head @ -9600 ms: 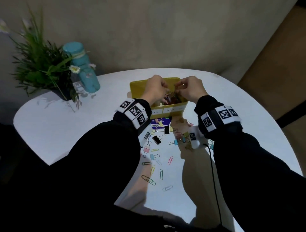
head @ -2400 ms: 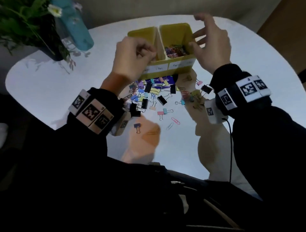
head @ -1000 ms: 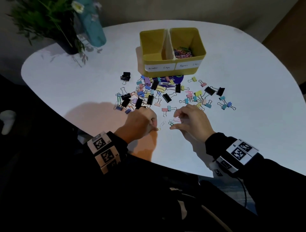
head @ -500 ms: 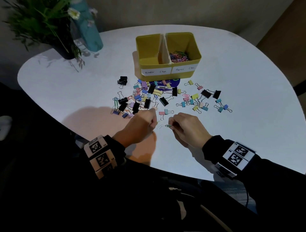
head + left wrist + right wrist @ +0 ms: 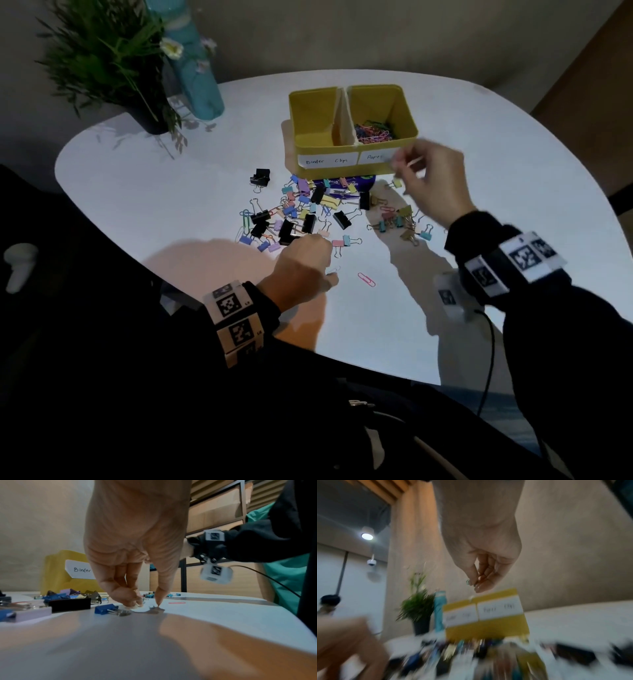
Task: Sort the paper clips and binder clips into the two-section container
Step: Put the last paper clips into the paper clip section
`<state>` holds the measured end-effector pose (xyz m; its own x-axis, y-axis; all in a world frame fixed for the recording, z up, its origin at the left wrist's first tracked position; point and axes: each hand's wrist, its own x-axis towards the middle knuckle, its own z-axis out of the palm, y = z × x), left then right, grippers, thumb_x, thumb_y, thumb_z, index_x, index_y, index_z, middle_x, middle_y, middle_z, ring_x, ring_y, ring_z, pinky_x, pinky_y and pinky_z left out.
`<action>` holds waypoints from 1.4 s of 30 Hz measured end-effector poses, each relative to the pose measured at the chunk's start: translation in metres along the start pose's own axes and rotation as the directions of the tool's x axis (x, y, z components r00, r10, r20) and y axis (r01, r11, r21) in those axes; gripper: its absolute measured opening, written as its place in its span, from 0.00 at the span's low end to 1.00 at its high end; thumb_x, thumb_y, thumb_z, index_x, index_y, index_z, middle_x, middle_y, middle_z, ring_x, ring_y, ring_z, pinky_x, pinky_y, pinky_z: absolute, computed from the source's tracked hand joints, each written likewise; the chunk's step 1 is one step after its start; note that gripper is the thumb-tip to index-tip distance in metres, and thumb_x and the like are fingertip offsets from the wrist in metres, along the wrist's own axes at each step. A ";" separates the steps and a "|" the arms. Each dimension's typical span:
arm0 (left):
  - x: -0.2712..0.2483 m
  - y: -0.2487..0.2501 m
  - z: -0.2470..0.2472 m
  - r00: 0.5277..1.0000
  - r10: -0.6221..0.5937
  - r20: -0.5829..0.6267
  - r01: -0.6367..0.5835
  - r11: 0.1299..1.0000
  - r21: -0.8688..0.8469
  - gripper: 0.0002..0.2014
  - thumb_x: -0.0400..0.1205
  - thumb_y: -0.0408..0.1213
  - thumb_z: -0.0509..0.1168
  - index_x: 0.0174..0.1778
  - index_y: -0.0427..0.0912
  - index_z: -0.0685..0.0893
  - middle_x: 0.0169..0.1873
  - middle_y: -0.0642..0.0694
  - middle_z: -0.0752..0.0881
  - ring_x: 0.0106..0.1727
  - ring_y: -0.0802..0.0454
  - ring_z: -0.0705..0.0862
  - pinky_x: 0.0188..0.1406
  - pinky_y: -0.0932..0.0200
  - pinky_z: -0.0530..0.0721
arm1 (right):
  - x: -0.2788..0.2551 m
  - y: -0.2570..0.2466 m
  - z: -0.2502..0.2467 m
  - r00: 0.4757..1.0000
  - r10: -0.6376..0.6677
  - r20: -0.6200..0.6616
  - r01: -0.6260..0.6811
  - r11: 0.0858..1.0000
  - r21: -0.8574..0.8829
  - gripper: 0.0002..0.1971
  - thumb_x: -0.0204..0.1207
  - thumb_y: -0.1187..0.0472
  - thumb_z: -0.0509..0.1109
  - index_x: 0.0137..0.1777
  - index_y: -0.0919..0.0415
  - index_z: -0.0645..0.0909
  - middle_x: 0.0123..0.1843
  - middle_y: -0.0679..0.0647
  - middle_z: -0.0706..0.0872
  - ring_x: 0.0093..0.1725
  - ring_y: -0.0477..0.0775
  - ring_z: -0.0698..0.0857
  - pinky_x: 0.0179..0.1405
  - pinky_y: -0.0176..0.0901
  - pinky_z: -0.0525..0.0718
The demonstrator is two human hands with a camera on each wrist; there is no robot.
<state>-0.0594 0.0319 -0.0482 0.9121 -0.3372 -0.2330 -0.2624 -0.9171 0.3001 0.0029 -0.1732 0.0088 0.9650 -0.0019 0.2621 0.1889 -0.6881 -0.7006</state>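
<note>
Only the right wrist view shows the right hand pinching a small green paper clip; the left hand, low in the head view, pinches at the white table. The yellow two-section plastic container reads "Binder Clips".

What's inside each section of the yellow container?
Yellow container: right, "Paper"-labelled section holds a pile of coloured paper clips. Left "Binder Clips" section shows none; its front wall hides the floor nearest the camera.

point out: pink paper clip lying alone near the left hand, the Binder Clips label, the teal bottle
pink paper clip (image 5: 366, 279), head view, middle of its wire loop.
Binder Clips label (image 5: 327, 160), head view, centre of the white strip, between the words.
teal bottle (image 5: 200, 85), head view, middle of its body.
</note>
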 end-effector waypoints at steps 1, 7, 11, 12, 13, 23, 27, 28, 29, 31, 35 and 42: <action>0.001 0.002 -0.001 1.000 -0.008 0.005 0.008 1.000 -0.006 0.12 0.78 0.47 0.68 0.49 0.41 0.83 0.50 0.46 0.83 0.53 0.48 0.81 0.44 0.59 0.73 | 0.015 -0.003 -0.002 0.999 -0.005 -0.047 0.005 1.000 0.004 0.02 0.80 0.60 0.70 0.46 0.57 0.83 0.42 0.51 0.86 0.38 0.47 0.85 0.36 0.35 0.85; 0.004 0.009 -0.004 0.996 -0.030 0.083 0.028 0.999 0.026 0.13 0.82 0.41 0.63 0.58 0.37 0.81 0.58 0.41 0.81 0.61 0.43 0.80 0.54 0.54 0.78 | 0.089 0.002 0.004 0.991 0.008 -0.137 -0.035 0.981 -0.193 0.07 0.78 0.63 0.68 0.51 0.61 0.87 0.49 0.57 0.90 0.47 0.54 0.86 0.51 0.41 0.83; 0.004 0.011 -0.009 0.988 -0.014 0.153 0.005 0.998 0.059 0.14 0.82 0.37 0.63 0.61 0.35 0.80 0.60 0.37 0.80 0.62 0.40 0.79 0.59 0.50 0.80 | 0.091 0.003 0.003 0.993 0.079 -0.088 -0.105 0.930 -0.352 0.13 0.78 0.53 0.70 0.60 0.52 0.87 0.60 0.56 0.88 0.59 0.60 0.85 0.55 0.47 0.80; 0.003 0.010 -0.010 0.986 -0.006 0.168 -0.003 0.998 0.058 0.14 0.82 0.36 0.63 0.61 0.34 0.80 0.60 0.37 0.80 0.62 0.40 0.79 0.61 0.49 0.80 | 0.084 0.001 -0.001 0.994 0.049 -0.094 -0.081 0.926 -0.369 0.14 0.77 0.52 0.70 0.60 0.52 0.87 0.62 0.55 0.86 0.61 0.59 0.83 0.54 0.47 0.79; 0.002 0.008 -0.010 0.984 0.005 0.179 -0.015 0.999 0.051 0.14 0.82 0.36 0.64 0.61 0.33 0.80 0.60 0.37 0.80 0.62 0.40 0.78 0.61 0.49 0.80 | 0.074 -0.003 -0.004 0.996 0.011 -0.085 -0.042 0.925 -0.378 0.13 0.77 0.51 0.70 0.59 0.51 0.87 0.62 0.55 0.85 0.61 0.59 0.81 0.52 0.48 0.78; 0.000 -0.006 -0.002 0.982 0.138 0.131 -0.140 0.990 -0.001 0.10 0.81 0.33 0.63 0.55 0.32 0.81 0.56 0.37 0.80 0.57 0.43 0.77 0.56 0.53 0.74 | -0.068 -0.014 0.012 0.774 0.161 0.613 0.167 0.881 -0.443 0.19 0.58 0.35 0.76 0.35 0.50 0.81 0.32 0.41 0.85 0.36 0.41 0.80 0.29 0.39 0.69; -0.004 -0.009 -0.001 0.972 0.220 0.082 -0.223 0.974 0.029 0.15 0.80 0.40 0.68 0.57 0.34 0.80 0.55 0.39 0.80 0.56 0.44 0.77 0.47 0.62 0.67 | -0.080 -0.005 0.027 0.762 0.110 0.638 0.287 0.826 -0.485 0.14 0.61 0.44 0.75 0.35 0.51 0.77 0.31 0.44 0.81 0.35 0.49 0.78 0.26 0.38 0.63; -0.005 -0.011 0.000 0.962 0.267 0.057 -0.269 0.962 0.038 0.17 0.78 0.41 0.71 0.55 0.33 0.81 0.53 0.38 0.81 0.54 0.42 0.78 0.46 0.61 0.66 | -0.081 -0.003 0.030 0.758 0.110 0.643 0.284 0.832 -0.477 0.12 0.62 0.46 0.75 0.35 0.51 0.77 0.32 0.44 0.81 0.36 0.50 0.78 0.26 0.38 0.63; -0.007 -0.013 0.001 0.953 0.300 0.041 -0.302 0.952 0.051 0.18 0.76 0.42 0.74 0.53 0.32 0.82 0.51 0.37 0.81 0.52 0.40 0.78 0.45 0.59 0.67 | -0.082 -0.003 0.032 0.755 0.116 0.646 0.271 0.841 -0.468 0.12 0.63 0.47 0.75 0.35 0.51 0.77 0.32 0.45 0.81 0.36 0.51 0.79 0.27 0.38 0.64; -0.008 -0.014 0.000 0.951 0.307 0.041 -0.309 0.949 0.064 0.18 0.75 0.42 0.74 0.52 0.32 0.82 0.49 0.37 0.82 0.51 0.40 0.78 0.43 0.59 0.66 | -0.081 -0.001 0.034 0.760 0.126 0.637 0.237 0.860 -0.452 0.12 0.64 0.47 0.75 0.34 0.52 0.78 0.32 0.46 0.83 0.36 0.51 0.80 0.27 0.38 0.64; -0.005 -0.013 -0.004 0.941 0.326 0.095 -0.333 0.940 0.076 0.11 0.81 0.39 0.68 0.53 0.34 0.82 0.52 0.38 0.81 0.53 0.41 0.78 0.44 0.61 0.64 | -0.078 0.001 0.038 0.768 0.133 0.626 0.203 0.877 -0.435 0.12 0.65 0.46 0.75 0.34 0.53 0.79 0.31 0.46 0.82 0.36 0.51 0.80 0.27 0.37 0.66; 0.005 -0.018 -0.004 0.907 0.340 0.249 -0.366 0.928 0.068 0.08 0.85 0.33 0.59 0.54 0.35 0.80 0.52 0.41 0.79 0.54 0.47 0.75 0.42 0.68 0.60 | -0.064 0.001 0.026 0.834 0.131 0.537 0.116 0.909 -0.401 0.07 0.68 0.51 0.74 0.36 0.52 0.82 0.35 0.44 0.84 0.40 0.49 0.80 0.28 0.38 0.69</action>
<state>-0.0487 0.0471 -0.0508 0.6599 -0.6702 -0.3396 -0.5989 -0.7422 0.3009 -0.0540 -0.1551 -0.0255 0.9266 0.2978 -0.2294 0.2104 -0.9166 -0.3401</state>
